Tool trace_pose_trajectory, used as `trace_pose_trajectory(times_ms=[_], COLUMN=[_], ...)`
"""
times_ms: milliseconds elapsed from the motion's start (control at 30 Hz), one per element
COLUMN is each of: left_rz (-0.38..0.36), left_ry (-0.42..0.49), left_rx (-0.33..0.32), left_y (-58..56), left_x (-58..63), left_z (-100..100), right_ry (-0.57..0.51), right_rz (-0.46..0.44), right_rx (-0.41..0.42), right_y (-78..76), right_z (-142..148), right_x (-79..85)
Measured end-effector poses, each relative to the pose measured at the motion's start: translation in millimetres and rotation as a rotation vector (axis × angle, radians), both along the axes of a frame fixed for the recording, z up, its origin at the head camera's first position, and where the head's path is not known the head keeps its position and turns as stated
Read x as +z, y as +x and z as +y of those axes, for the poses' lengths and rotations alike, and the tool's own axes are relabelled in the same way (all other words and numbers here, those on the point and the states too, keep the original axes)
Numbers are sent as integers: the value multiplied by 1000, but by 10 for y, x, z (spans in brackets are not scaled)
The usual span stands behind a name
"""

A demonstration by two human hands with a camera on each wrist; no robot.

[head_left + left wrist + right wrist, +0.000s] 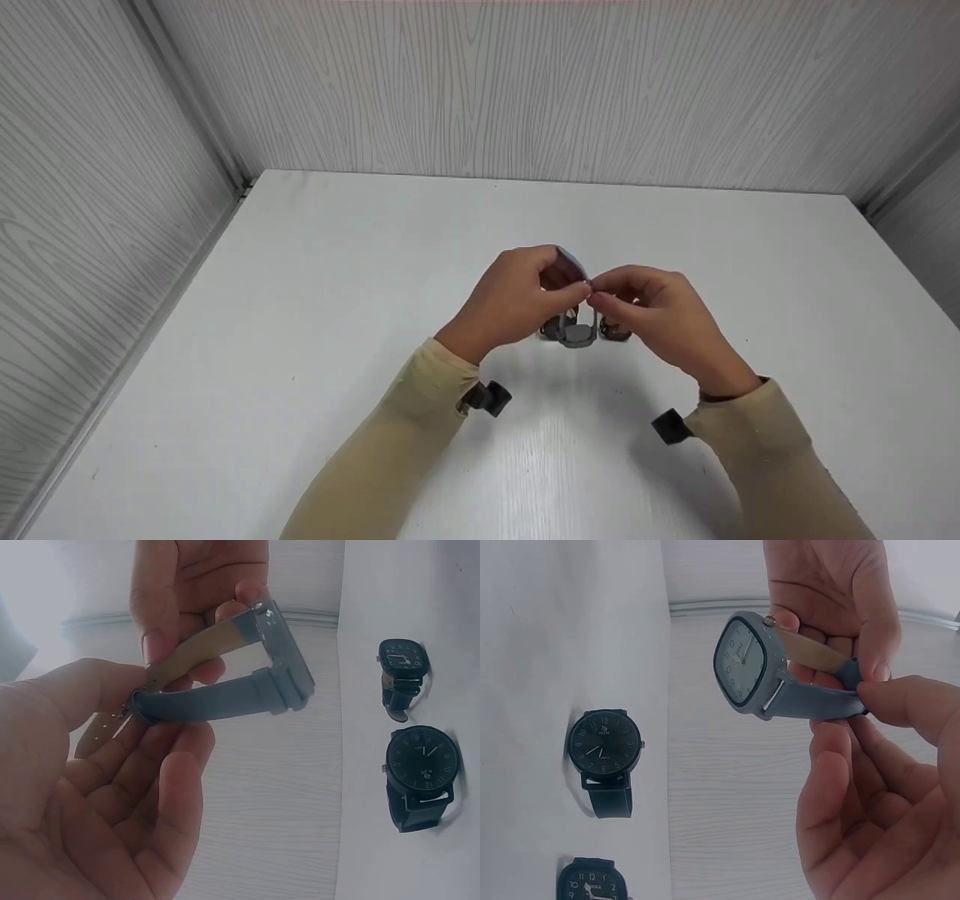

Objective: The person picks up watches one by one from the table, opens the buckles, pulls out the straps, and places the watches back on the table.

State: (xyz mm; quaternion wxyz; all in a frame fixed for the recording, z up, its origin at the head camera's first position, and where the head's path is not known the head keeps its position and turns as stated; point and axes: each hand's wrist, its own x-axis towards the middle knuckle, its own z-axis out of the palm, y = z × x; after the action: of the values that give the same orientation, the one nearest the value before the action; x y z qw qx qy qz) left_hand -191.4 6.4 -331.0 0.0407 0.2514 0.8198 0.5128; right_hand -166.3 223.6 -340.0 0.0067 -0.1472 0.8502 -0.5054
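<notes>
A grey watch with a rounded-square face and a blue-grey strap, tan on its inner side, hangs between both hands above the table. The strap is closed into a loop, with its holed tan end sticking out past the buckle in the left wrist view. My left hand pinches the strap near the buckle between thumb and fingers. From the other side, my right hand pinches the strap at the same spot with thumb and forefinger. Fingers partly hide the buckle.
Two dark watches stand on the white table behind the hands: one with a round black face, the other squarish. Pale wood-grain panels border the table at the back and sides.
</notes>
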Motion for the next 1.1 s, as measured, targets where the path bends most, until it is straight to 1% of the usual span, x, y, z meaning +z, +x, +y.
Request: trace_pose_trajectory(times_ms=[267,467,733,900,1100], left_rz=[-6,-21,3,7,9], left_ry=[19,43,81,93,100], left_rx=[3,-7,-3,7,8], left_y=[-5,-13,-26,-33,-30], left_x=[-6,-14,12,16,24], left_z=[8,2,-32,-32,-43], right_ry=[20,3,33,25,28], right_rz=[21,15,25,22,64], right_rx=[-4,8,5,3,-12], right_y=[-1,-8,-18,-15,-14], right_z=[3,11,13,13,17], right_x=[-1,-7,-1,0,-6])
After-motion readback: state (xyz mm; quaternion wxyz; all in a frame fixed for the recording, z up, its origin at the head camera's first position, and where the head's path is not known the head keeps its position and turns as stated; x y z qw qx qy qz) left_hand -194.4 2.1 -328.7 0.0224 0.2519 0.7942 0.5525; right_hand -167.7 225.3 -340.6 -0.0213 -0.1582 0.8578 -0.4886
